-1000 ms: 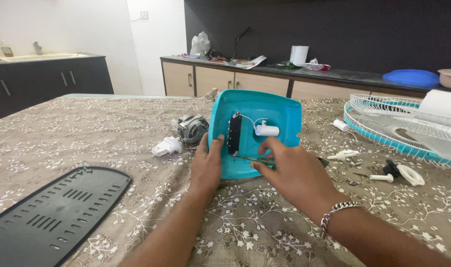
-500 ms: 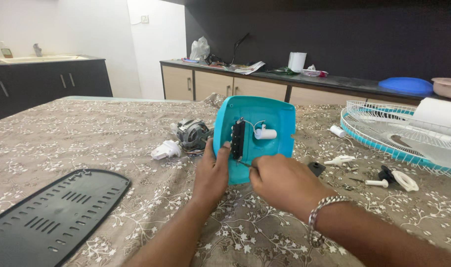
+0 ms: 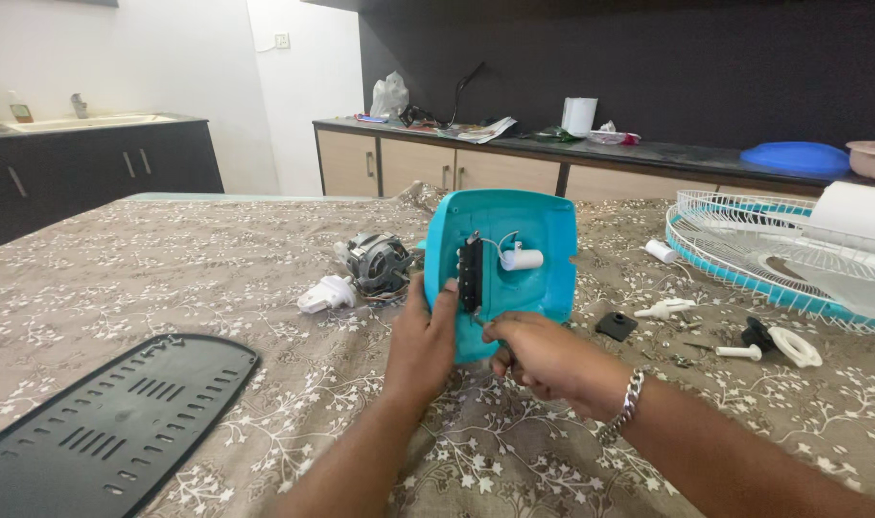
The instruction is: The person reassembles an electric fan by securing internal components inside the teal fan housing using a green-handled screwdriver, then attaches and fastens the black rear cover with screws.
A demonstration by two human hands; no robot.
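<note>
Right now I have the teal plastic cover [image 3: 514, 251] stood on edge at the centre of the frame, its hollow inner side facing me, on the table [image 3: 169, 259] with the flowered cloth. My left hand [image 3: 420, 341] is wrapped around the cover's left edge, thumb pressed beside the black switch strip [image 3: 470, 273] that runs upright inside it. My right hand [image 3: 545, 357] is closed around a thin screwdriver [image 3: 479, 319], only its tip showing, aimed at the lower end of that strip; the handle is buried in my fist. A small white cylinder [image 3: 522, 258] with thin wires sits inside the cover, just right of the strip. I judge the step in hand to be working the fastener at the bottom of the switch strip, though the screw itself is too small to make out. The next move calls for holding the cover steady with the left hand, keeping the tip seated square, and staying clear of the fine wires. To the left of the cover lie a grey motor [image 3: 374, 261] and a white plug [image 3: 326, 293]; a black vented panel [image 3: 102, 432] fills the lower left, and a white wire fan guard [image 3: 744, 245] sits at the right edge, with small white and black parts scattered near it.
</note>
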